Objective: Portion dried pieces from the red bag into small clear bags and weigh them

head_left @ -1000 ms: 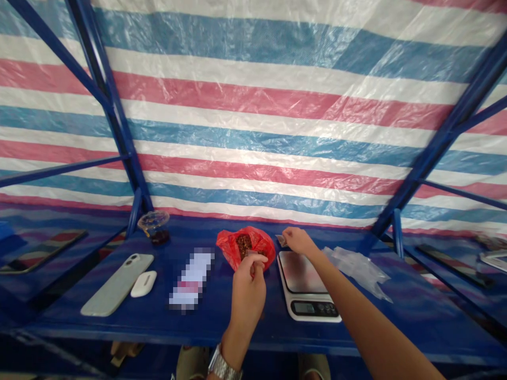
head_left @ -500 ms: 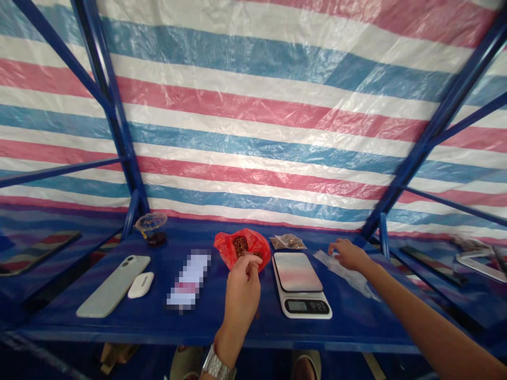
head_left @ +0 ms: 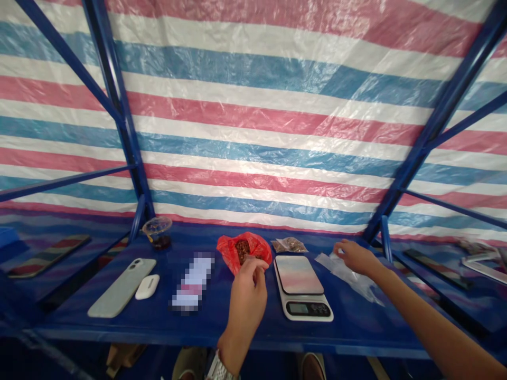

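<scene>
My left hand (head_left: pixel 247 290) hovers just in front of a red plastic bag (head_left: pixel 243 249) holding dark brown bits, its fingers pinched on something small I cannot make out. My right hand (head_left: pixel 354 255) reaches to the right and rests its fingers on a pile of clear plastic bags (head_left: pixel 350 274). Between the hands sits a white digital kitchen scale (head_left: pixel 301 287) with nothing on its platform. Behind the scale lies a small filled clear bag (head_left: pixel 289 244).
On the blue table (head_left: pixel 237 322) lie a pale phone (head_left: pixel 122 286), a white earbud case (head_left: pixel 147 286), a blurred packet (head_left: pixel 192 279) and a clear cup with dark liquid (head_left: pixel 157 232). Blue frame bars and a striped tarp stand behind. More phones lie far left and right.
My right hand left the small filled bag behind the scale and moved right onto the pile of clear bags. My left hand stayed pinched by the red bag.
</scene>
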### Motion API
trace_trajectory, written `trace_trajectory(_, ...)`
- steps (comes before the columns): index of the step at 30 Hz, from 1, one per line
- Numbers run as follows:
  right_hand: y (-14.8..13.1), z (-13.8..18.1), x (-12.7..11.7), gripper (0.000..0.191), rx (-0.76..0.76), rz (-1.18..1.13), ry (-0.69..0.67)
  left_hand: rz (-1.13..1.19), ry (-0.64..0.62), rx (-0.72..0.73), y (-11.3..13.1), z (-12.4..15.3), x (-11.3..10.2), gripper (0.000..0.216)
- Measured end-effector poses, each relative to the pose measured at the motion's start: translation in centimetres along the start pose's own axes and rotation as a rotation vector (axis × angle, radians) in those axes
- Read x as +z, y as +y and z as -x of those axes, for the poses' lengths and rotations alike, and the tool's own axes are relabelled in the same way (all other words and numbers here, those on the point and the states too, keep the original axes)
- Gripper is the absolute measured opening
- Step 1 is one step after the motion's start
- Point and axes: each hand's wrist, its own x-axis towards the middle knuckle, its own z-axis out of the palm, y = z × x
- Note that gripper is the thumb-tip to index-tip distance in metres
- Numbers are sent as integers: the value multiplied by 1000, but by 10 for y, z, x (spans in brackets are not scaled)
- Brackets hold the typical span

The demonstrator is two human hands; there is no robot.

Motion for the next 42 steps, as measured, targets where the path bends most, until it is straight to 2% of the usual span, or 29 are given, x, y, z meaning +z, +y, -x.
trace_trajectory(2,-18,10,-13,24,-95,-132,88,-8,-24,18,0,0,-6,23)
trace_trajectory(5,-70,36,-31,20,-296,-453,220,42,-55,0,-3,2,-10,20)
trace_trajectory(8,-140,65,-38,15,-426,-714,268,175,-145,-70,-6,7,-6,58)
trace_trajectory(10,-181,79,-39,13,-514,-807,237,290,-242,-119,-7,10,-2,82)
trace_trajectory(11,-197,84,-39,16,-551,-840,199,357,-293,-143,-8,11,0,87)
trace_trajectory(13,-219,88,-38,19,-597,-892,129,478,-394,-186,-12,10,0,77)
trace_trajectory(15,-227,86,-38,18,-610,-908,77,546,-460,-235,-18,7,-3,58)
trace_trajectory(17,-227,80,-38,16,-608,-880,39,541,-452,-277,-29,2,-9,47)
trace_trajectory(19,-225,69,-37,15,-600,-832,24,477,-375,-311,-42,-3,-18,42)
trace_trajectory(21,-228,54,-30,19,-577,-784,46,352,-241,-324,-56,-9,-27,37)
trace_trajectory(25,-250,15,-4,26,-576,-592,88,130,6,-304,-70,-18,-37,29)
trace_trajectory(28,-267,-8,15,28,-593,-401,82,17,71,-281,-69,-21,-34,24)
trace_trajectory(30,-273,-18,20,27,-582,-287,67,-35,80,-281,-67,-22,-30,19)
trace_trajectory(33,-276,-25,13,24,-560,-147,112,-61,58,-320,-69,-25,-24,12)
trace_trajectory(36,-279,-31,-1,31,-588,23,208,-45,58,-356,-74,-33,-21,11)
trace_trajectory(39,-281,-41,-10,35,-650,192,164,-21,104,-380,-79,-41,-20,12)
trace_trajectory(42,-277,-54,-11,34,-622,261,112,5,166,-396,-80,-46,-18,13)
